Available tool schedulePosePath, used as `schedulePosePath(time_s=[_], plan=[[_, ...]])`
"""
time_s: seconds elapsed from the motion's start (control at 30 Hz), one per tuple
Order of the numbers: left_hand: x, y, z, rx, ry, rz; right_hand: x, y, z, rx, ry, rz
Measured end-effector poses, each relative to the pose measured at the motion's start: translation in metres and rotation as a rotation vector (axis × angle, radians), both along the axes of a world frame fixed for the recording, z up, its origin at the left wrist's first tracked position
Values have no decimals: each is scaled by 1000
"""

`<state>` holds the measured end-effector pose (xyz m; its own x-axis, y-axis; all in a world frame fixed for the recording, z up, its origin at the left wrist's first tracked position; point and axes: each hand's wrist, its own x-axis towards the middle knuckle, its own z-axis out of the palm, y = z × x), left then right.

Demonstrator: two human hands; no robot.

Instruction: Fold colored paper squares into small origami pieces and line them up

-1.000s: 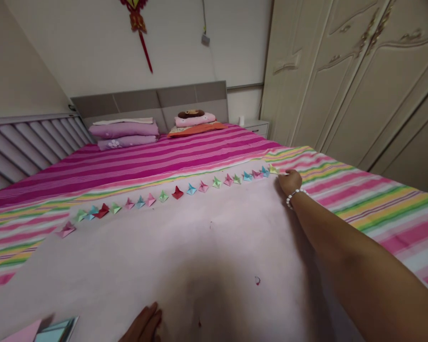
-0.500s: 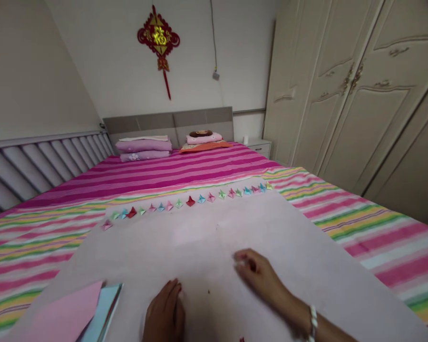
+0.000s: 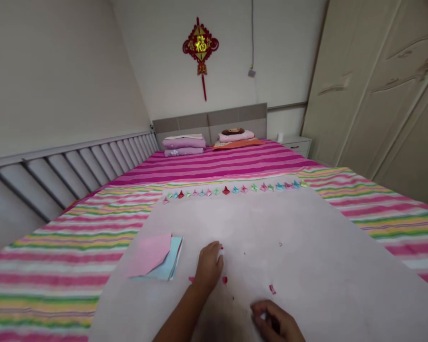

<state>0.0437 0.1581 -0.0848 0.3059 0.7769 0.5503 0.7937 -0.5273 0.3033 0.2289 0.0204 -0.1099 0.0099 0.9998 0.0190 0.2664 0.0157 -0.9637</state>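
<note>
A pale pink cloth (image 3: 306, 237) lies over a striped bed. My left hand (image 3: 209, 266) rests flat on it, fingers together and stretched forward, just right of a small stack of coloured paper sheets (image 3: 155, 259) with a pink sheet on top. My right hand (image 3: 276, 323) is low at the bottom edge, fingers curled inward; whether anything is in them is not visible. A row of several small folded paper shapes (image 3: 235, 190) in pink, blue, green and red runs along the cloth's far edge. A few tiny red scraps (image 3: 272, 288) lie between my hands.
The striped bedsheet (image 3: 378, 213) spreads on both sides. Folded bedding (image 3: 183, 144) and pillows (image 3: 235, 135) lie at the headboard. A slatted grey panel (image 3: 57, 175) lines the left wall, wardrobe doors (image 3: 385, 85) the right. A red knot ornament (image 3: 200, 47) hangs on the far wall.
My right arm has pulled back from the far end of the paper row to the near edge. The view has swung left and back; the paper stack now shows fully beside my left hand.
</note>
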Motion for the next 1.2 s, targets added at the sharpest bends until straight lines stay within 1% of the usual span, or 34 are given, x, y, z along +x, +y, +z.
schedulePosePath(time_s=[0.07, 0.13, 0.27, 0.33, 0.4, 0.43, 0.5, 0.53, 0.63, 0.7, 0.77, 0.83, 0.87, 0.97, 1.03, 1.1, 1.2], plan=[[-13, -7, 11, -15, -8, -5, -2, -8, 2, -1, -5, 14], [-34, -17, 22, -21, -23, 13, -6, -15, 0, -2, -14, 23], [-96, -36, 37, -12, -64, 128, -16, -24, -10, 23, -6, -57], [-128, -40, 39, -2, -78, 209, -21, -26, -11, 24, -10, -29], [-152, -40, 38, 6, -75, 285, -28, -27, -8, 25, -16, 18], [-161, -39, 37, -4, -55, 331, -31, -28, -5, 26, -16, 40], [-171, -36, 32, -67, 60, 455, -36, -28, 3, 28, -9, 62], [-173, -35, 30, -85, 85, 476, -39, -29, 7, 25, -6, 74], [-173, -32, 26, -104, 100, 476, -42, -32, 18, 19, 9, 68], [-171, -31, 28, -100, 95, 473, -40, -35, 23, 24, 19, 49], [-167, -33, 36, -75, 84, 470, -37, -38, 26, 18, 27, 46], [-158, -40, 47, 29, 52, 490, -35, -40, 29, 5, 53, 42], [-151, -46, 52, 82, 38, 471, -34, -41, 30, -1, 74, 36], [-118, -73, 64, 191, 57, 308, -37, -40, 37, -32, 173, 32], [-91, -94, 63, 223, 93, 158, -40, -38, 46, -33, 253, 40], [-65, -114, 55, 247, 114, 30, -43, -37, 56, 19, 293, 27], [-35, -136, 35, 246, 94, -81, -45, -38, 67, 66, 297, 7]])
